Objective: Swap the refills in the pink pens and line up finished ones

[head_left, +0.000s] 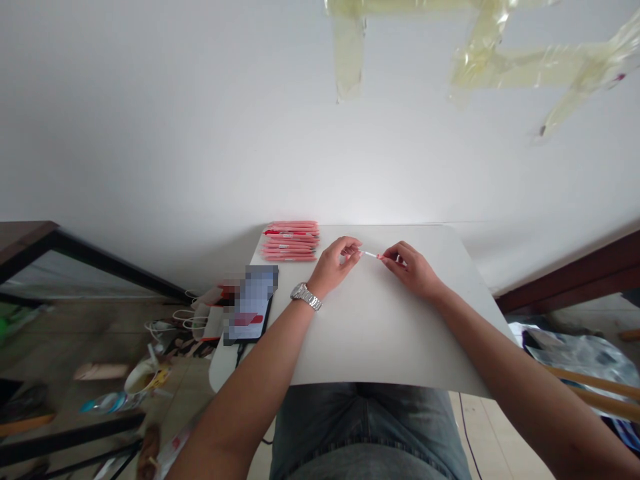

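A thin white stick (371, 254), perhaps a pen part, spans the gap between my two hands above the table. My left hand (334, 263), with a metal watch (306, 296) at its wrist, pinches the stick's left end. Thumb and fingers of my right hand (409, 268) are closed on the other end, where a bit of pink or red shows. The fingers cover both ends, so the exact kind is unclear. To the left of my left hand lies a row of slim pink pens or pen-like sticks (290, 248), side by side.
A phone (253, 307), its screen blurred, lies at the left edge of the white table (380, 340) with a cable (241, 353) attached. The wall (280, 120) stands directly behind the table. Bags and loose items crowd the floor on both sides.
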### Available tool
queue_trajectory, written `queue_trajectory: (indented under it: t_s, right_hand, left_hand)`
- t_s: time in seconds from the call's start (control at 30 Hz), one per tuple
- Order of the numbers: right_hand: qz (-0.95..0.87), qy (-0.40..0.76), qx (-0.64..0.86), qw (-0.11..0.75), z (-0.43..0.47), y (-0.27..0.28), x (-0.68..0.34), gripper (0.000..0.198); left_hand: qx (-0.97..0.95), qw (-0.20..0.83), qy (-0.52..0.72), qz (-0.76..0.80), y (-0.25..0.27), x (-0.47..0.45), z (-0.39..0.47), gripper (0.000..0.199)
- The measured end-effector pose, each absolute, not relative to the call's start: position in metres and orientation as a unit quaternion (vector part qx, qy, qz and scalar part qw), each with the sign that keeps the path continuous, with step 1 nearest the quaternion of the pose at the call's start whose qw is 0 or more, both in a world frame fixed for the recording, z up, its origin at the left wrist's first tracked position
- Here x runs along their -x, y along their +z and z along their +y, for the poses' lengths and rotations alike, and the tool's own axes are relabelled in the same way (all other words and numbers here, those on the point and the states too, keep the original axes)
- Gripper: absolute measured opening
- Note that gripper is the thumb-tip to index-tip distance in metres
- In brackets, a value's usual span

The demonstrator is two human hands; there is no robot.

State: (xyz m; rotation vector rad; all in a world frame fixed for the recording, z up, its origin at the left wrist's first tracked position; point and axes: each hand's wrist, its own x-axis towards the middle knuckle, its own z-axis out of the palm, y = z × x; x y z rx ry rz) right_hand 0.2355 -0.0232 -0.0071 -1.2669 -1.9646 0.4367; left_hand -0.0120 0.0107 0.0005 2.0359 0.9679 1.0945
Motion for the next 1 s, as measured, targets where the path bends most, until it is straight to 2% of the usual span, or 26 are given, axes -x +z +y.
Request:
queue_trajectory:
  t_s: [0.4,0.73,0.83,1.0]
  right_hand:
    - [-0.770,0.173,0.480,0.382,-0.021,-0.009,-0.238,0.029]
    - [-0.751,0.186,0.502,0.386,-0.021,-0.009,-0.242,0.030]
    - [-0.743,0.194,0.511,0.386,-0.021,-0.009,-0.243,0.031]
    - [-0.737,0.200,0.515,0.389,-0.020,-0.010,-0.243,0.032]
  left_hand:
    - [-0.730,0.385,0.427,0.370,0.000,0.012,0.011,0.025]
    - [-0.671,0.416,0.519,0.328,-0.006,0.016,0.022,0.020]
    - [-0.678,0.377,0.518,0.359,-0.005,0.020,0.024,0.014]
    - [-0.724,0.243,0.467,0.445,0.004,0.026,0.020,0.002]
